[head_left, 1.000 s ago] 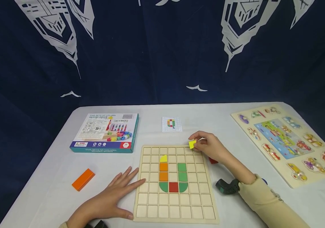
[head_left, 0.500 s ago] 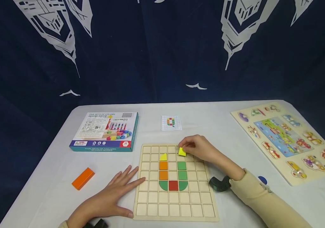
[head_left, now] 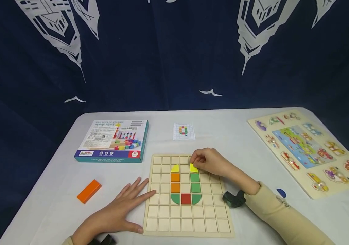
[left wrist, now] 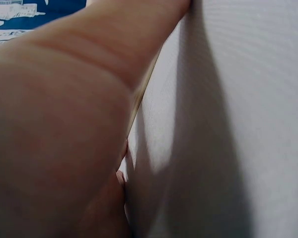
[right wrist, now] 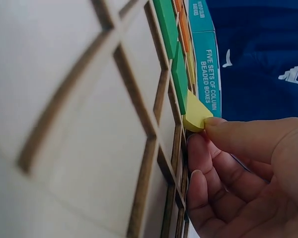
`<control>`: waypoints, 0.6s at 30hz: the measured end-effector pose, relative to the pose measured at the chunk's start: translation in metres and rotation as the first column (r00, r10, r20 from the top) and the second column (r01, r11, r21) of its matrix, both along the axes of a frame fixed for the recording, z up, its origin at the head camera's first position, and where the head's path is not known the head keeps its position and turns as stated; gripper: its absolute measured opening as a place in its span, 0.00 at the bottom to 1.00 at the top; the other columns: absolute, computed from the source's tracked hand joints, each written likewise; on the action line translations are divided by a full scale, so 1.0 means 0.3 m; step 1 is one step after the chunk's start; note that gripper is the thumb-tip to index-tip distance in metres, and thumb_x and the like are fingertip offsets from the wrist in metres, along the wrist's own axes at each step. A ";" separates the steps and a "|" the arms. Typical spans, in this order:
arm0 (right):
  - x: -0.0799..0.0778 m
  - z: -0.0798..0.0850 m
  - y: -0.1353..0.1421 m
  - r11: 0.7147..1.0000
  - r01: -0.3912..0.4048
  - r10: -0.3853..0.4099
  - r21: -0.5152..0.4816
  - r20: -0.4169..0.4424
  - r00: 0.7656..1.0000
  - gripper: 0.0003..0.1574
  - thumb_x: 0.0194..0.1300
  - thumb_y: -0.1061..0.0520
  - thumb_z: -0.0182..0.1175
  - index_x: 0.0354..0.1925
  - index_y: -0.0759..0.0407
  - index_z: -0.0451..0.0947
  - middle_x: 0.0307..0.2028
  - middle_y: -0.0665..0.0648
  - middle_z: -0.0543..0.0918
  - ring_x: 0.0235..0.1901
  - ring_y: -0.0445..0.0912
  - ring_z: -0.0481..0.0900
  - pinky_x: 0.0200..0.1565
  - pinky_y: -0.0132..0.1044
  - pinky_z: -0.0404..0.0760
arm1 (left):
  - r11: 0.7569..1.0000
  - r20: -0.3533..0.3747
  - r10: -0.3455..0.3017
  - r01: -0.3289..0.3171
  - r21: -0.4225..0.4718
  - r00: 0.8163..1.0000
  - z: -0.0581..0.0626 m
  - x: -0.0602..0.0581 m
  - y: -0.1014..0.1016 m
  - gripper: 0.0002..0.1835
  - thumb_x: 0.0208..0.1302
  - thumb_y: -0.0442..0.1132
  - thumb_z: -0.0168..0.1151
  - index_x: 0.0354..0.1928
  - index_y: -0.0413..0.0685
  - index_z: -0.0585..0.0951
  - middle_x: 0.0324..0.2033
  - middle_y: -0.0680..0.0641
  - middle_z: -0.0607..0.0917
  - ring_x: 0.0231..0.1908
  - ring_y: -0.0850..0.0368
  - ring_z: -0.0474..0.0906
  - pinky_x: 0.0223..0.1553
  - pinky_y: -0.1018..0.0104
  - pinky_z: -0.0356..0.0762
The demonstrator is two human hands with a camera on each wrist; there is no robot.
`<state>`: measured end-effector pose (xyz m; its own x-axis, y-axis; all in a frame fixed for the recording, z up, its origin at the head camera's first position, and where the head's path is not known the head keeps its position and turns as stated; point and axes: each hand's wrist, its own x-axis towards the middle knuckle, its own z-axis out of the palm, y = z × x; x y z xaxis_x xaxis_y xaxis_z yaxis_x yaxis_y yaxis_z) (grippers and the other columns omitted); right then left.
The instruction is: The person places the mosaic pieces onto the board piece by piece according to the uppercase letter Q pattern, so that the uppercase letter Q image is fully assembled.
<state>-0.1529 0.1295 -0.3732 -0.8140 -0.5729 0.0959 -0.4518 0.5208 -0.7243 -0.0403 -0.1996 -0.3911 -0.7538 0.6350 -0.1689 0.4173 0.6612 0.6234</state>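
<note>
My right hand (head_left: 209,161) pinches a yellow tile (right wrist: 195,113) between thumb and fingers. That tile is over a cell of the wooden grid board (head_left: 189,217), just above a column of green tiles (head_left: 195,187). Orange tiles (head_left: 175,182) and another yellow tile (head_left: 175,168) with one rounded corner form the left column. At the bottom a red tile (head_left: 186,198) lies between two rounded green ones. My left hand (head_left: 116,209) rests with fingers spread at the board's left edge, thumb and index fingertip touching it. The left wrist view shows mostly palm and white cloth.
A small pattern card (head_left: 184,131) lies behind the board. To the left are a beaded-box package (head_left: 113,141) and an orange block (head_left: 89,191). A picture puzzle board (head_left: 312,153) lies on the right, with a blue piece (head_left: 281,193) near the right sleeve.
My right hand has carried the yellow tile left and down from the board's top right edge to the cell above the green column. The left hand has stayed in place.
</note>
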 end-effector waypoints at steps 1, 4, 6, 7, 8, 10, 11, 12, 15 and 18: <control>0.000 -0.001 0.000 1.000 -0.006 0.006 0.002 -0.006 1.000 0.09 0.56 0.70 0.59 0.31 0.58 0.80 0.24 0.45 0.78 0.25 0.41 0.73 0.31 0.32 0.75 | 1.000 -0.002 -0.002 0.002 0.000 1.000 0.000 0.000 0.000 0.52 0.40 0.67 0.67 0.71 0.70 0.57 0.72 0.53 0.43 0.70 0.50 0.30 0.62 0.40 0.31; 0.000 -0.003 -0.001 1.000 -0.021 0.021 0.007 -0.016 1.000 0.09 0.56 0.70 0.58 0.31 0.58 0.80 0.24 0.45 0.77 0.25 0.41 0.72 0.30 0.32 0.75 | 1.000 -0.014 -0.012 0.012 0.008 1.000 0.003 0.000 -0.002 0.52 0.41 0.67 0.66 0.71 0.69 0.57 0.72 0.52 0.43 0.70 0.49 0.30 0.62 0.39 0.32; 0.001 -0.004 -0.002 1.000 -0.027 0.027 0.008 -0.019 0.999 0.09 0.56 0.70 0.58 0.31 0.58 0.80 0.24 0.46 0.77 0.25 0.41 0.72 0.30 0.32 0.74 | 1.000 -0.020 -0.015 0.015 0.011 1.000 0.002 -0.001 -0.004 0.52 0.41 0.68 0.65 0.71 0.69 0.57 0.72 0.52 0.43 0.70 0.49 0.30 0.62 0.39 0.31; 0.001 -0.004 -0.003 1.000 -0.028 0.028 0.011 -0.020 0.999 0.09 0.56 0.70 0.58 0.31 0.59 0.80 0.24 0.46 0.77 0.24 0.41 0.72 0.30 0.32 0.74 | 1.000 -0.028 -0.020 0.020 0.014 0.999 0.001 0.000 -0.005 0.52 0.42 0.68 0.65 0.71 0.68 0.57 0.72 0.51 0.43 0.70 0.49 0.30 0.62 0.39 0.32; 0.001 -0.002 -0.002 1.000 -0.025 0.026 0.016 -0.018 1.000 0.09 0.56 0.70 0.59 0.31 0.58 0.80 0.23 0.46 0.77 0.24 0.41 0.72 0.30 0.32 0.74 | 1.000 -0.029 -0.021 0.021 0.017 0.999 0.000 0.000 -0.005 0.52 0.42 0.68 0.65 0.71 0.68 0.57 0.72 0.51 0.43 0.70 0.49 0.30 0.62 0.40 0.31; 0.002 0.005 0.003 1.000 -0.019 0.020 0.017 -0.011 1.000 0.07 0.57 0.69 0.60 0.32 0.59 0.81 0.24 0.46 0.77 0.25 0.41 0.72 0.30 0.32 0.74 | 0.999 -0.026 -0.021 0.022 0.023 0.999 -0.001 0.000 -0.005 0.52 0.42 0.68 0.65 0.71 0.68 0.57 0.72 0.51 0.44 0.70 0.48 0.30 0.62 0.40 0.31; 0.000 0.012 0.008 1.000 -0.009 0.009 0.018 -0.007 1.000 0.06 0.57 0.68 0.60 0.33 0.59 0.81 0.24 0.46 0.77 0.25 0.41 0.72 0.31 0.33 0.74 | 0.999 -0.023 -0.020 0.020 0.024 1.000 -0.002 0.000 -0.004 0.52 0.42 0.68 0.65 0.71 0.68 0.57 0.72 0.51 0.44 0.70 0.48 0.30 0.62 0.39 0.31; -0.002 0.020 0.017 1.000 0.004 -0.004 0.017 -0.008 1.000 0.05 0.58 0.67 0.61 0.33 0.60 0.81 0.25 0.46 0.78 0.26 0.42 0.72 0.31 0.33 0.74 | 1.000 -0.019 -0.018 0.018 0.025 1.000 -0.002 0.000 -0.004 0.52 0.42 0.67 0.66 0.71 0.68 0.57 0.72 0.51 0.44 0.70 0.48 0.30 0.62 0.39 0.31; -0.014 0.058 0.066 0.998 0.064 -0.064 0.002 -0.017 0.998 0.05 0.60 0.65 0.61 0.37 0.62 0.82 0.28 0.49 0.79 0.28 0.44 0.73 0.33 0.36 0.75 | 1.000 -0.010 -0.013 0.013 0.023 1.000 0.000 -0.001 -0.003 0.52 0.41 0.67 0.66 0.71 0.69 0.57 0.72 0.52 0.43 0.70 0.49 0.30 0.62 0.39 0.31; -0.022 0.091 0.143 0.989 0.145 -0.145 -0.021 -0.013 0.989 0.07 0.62 0.63 0.60 0.39 0.63 0.81 0.31 0.52 0.80 0.31 0.46 0.75 0.33 0.37 0.75 | 1.000 -0.015 -0.016 0.016 0.014 1.000 0.000 -0.002 -0.005 0.52 0.42 0.67 0.66 0.71 0.69 0.57 0.72 0.52 0.42 0.70 0.49 0.30 0.63 0.40 0.31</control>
